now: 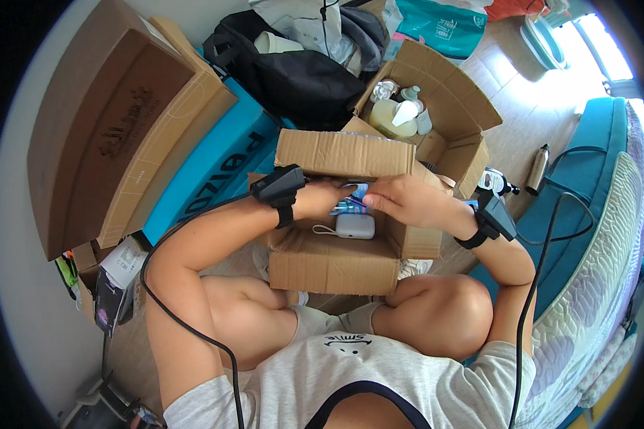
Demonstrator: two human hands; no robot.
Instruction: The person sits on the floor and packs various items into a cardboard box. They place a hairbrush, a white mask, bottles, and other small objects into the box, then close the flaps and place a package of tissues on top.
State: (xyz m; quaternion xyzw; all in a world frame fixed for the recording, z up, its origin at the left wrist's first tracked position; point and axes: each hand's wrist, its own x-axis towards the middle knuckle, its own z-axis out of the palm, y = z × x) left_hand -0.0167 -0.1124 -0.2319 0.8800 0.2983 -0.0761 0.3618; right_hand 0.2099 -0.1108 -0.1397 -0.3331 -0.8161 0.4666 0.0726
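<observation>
Both my hands reach into an open cardboard box [334,273] between my knees. My left hand [322,199] is at the box's far left part, its fingertips by a blue-and-clear packet [358,192]. My right hand [394,197] comes in from the right, thumb and fingers close together at a thin purple item [356,201]; whether it grips this item is not clear. Below the packet, a white rounded case with a strap loop [355,226] lies inside the box. The far flap [349,153] stands up beyond my hands. Each wrist wears a black strapped device with a cable.
Beyond stands a second open cardboard box [451,99] with pump bottles [394,118]. A black bag [295,80] lies behind. Large boxes lean at the left, one of them blue [214,166]. On the right are a bed [579,252], a metal bottle [538,169] and a dark bottle [494,181].
</observation>
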